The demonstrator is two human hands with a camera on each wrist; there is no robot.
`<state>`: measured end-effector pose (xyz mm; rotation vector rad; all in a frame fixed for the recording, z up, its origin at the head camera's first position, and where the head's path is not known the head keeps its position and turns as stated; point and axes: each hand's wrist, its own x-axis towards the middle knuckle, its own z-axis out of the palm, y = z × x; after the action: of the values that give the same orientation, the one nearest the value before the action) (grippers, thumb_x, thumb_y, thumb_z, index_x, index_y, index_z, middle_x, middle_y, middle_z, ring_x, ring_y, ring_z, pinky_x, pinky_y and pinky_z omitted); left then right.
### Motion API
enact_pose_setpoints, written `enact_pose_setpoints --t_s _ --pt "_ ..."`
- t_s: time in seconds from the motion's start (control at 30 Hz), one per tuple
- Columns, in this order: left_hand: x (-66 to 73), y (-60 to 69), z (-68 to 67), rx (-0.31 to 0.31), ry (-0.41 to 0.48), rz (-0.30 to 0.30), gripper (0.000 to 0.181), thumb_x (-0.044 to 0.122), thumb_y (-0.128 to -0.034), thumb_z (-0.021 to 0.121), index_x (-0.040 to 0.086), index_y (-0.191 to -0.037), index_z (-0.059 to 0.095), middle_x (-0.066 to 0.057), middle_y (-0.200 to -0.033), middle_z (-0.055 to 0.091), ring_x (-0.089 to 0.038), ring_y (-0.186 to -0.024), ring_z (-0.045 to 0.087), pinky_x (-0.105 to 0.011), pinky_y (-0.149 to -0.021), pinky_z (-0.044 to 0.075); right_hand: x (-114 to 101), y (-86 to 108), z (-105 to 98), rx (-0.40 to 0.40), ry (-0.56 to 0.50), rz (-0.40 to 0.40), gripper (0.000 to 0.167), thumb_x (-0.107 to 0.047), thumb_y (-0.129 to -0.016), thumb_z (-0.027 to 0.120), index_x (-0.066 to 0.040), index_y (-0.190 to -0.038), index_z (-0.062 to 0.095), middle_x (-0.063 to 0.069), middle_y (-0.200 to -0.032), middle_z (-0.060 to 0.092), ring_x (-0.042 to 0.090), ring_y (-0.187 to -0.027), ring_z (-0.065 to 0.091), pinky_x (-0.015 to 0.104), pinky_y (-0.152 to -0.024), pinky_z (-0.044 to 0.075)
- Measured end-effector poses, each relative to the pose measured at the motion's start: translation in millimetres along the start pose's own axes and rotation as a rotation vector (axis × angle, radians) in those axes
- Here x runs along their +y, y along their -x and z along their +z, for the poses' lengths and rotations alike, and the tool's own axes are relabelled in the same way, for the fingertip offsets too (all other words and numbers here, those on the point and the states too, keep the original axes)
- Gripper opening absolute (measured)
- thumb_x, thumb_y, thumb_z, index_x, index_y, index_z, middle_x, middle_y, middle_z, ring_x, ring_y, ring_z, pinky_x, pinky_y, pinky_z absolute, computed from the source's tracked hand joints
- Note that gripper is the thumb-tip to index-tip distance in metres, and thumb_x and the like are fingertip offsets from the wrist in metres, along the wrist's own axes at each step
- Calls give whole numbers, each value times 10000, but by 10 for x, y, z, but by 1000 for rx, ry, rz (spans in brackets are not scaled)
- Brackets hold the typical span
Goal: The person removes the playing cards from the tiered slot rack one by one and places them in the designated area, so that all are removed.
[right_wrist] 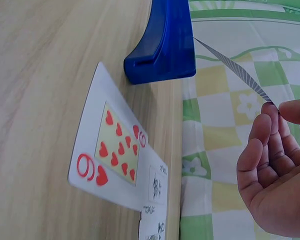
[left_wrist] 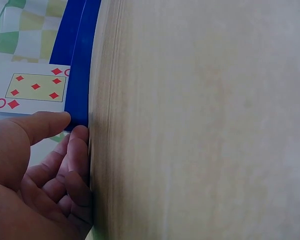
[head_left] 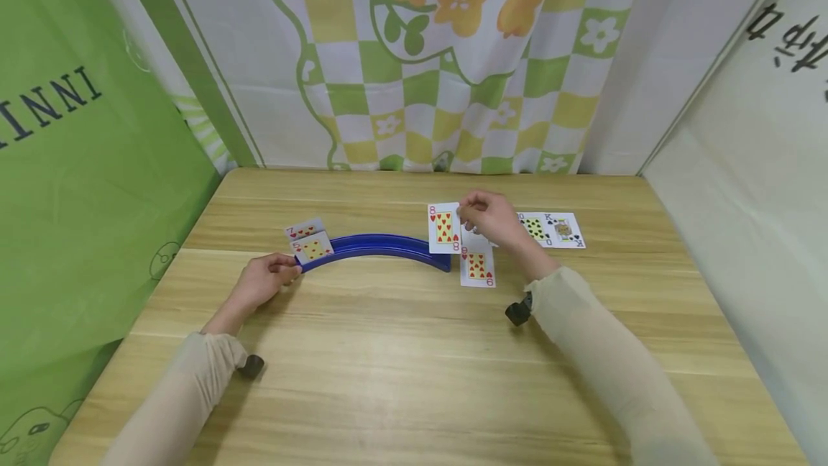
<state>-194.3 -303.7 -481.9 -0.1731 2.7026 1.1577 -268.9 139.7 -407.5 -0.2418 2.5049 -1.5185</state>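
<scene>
A curved blue card holder (head_left: 382, 243) stands on the wooden table. My left hand (head_left: 264, 280) pinches its left end between thumb (left_wrist: 50, 125) and fingers. In that end stand the five of diamonds (head_left: 313, 247) and, behind it, a red seven (head_left: 304, 229). At the holder's right end my right hand (head_left: 485, 220) pinches the eight of hearts (head_left: 444, 229) by its right edge. In the right wrist view this bent card (right_wrist: 235, 70) shows nearly edge-on, close to the holder. The nine of hearts (head_left: 478, 267) lies below my right hand, overlapping another card mostly hidden by the hand.
A ten of a black suit (head_left: 534, 229) and a black king (head_left: 565, 230) lie side by side to the right of my right hand. Behind the table's back edge hangs a checked, flowered curtain (head_left: 446, 106). Green cloth (head_left: 77, 128) borders the left, pale cloth (head_left: 750, 164) the right.
</scene>
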Motion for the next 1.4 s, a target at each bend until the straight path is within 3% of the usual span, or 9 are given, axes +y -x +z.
enact_pose_setpoints --t_s 0.2,0.33,0.47,0.93,1.2,1.4 --pt "21 16 0 3 12 -9 395 314 -985 625 11 -1238 627 -200 -1130 713 -169 -864 655 -251 -680 496 70 18 -62 11 1 5 242 -243 -986 582 -63 -1138 638 125 -998 685 199 -809 623 335 -743 540" --pt "22 17 0 3 17 -8 397 308 -987 624 3 -1242 625 -205 -1136 711 -183 -876 660 -244 -677 494 86 45 -110 19 12 4 248 -248 -981 584 -65 -1138 642 115 -983 691 256 -842 644 422 -775 548" --pt "28 14 -4 4 16 -4 397 304 -988 622 -2 -1243 623 -208 -1133 710 -184 -870 660 -243 -673 493 106 76 -154 32 30 -6 245 -238 -979 586 -57 -1134 644 138 -995 696 314 -885 652 377 -744 546" --pt "27 23 7 8 12 -6 396 306 -991 616 5 -1247 620 -196 -1124 710 -155 -853 647 -248 -675 495 208 195 -329 50 41 57 287 -245 -989 574 -35 -1178 624 145 -1038 685 205 -856 632 431 -839 556" --pt "18 14 9 8 11 -7 390 308 -990 617 12 -1245 623 -193 -1118 711 -161 -851 650 -248 -670 495 301 261 -420 80 62 76 278 -240 -990 574 -32 -1167 627 135 -1000 695 225 -864 647 308 -752 545" --pt "6 10 2 0 7 -2 397 313 -992 609 9 -1248 619 -191 -1112 710 -159 -845 651 -255 -675 501 388 303 -502 87 107 99 282 -259 -1006 547 -45 -1176 616 142 -1039 693 186 -865 638 348 -784 551"
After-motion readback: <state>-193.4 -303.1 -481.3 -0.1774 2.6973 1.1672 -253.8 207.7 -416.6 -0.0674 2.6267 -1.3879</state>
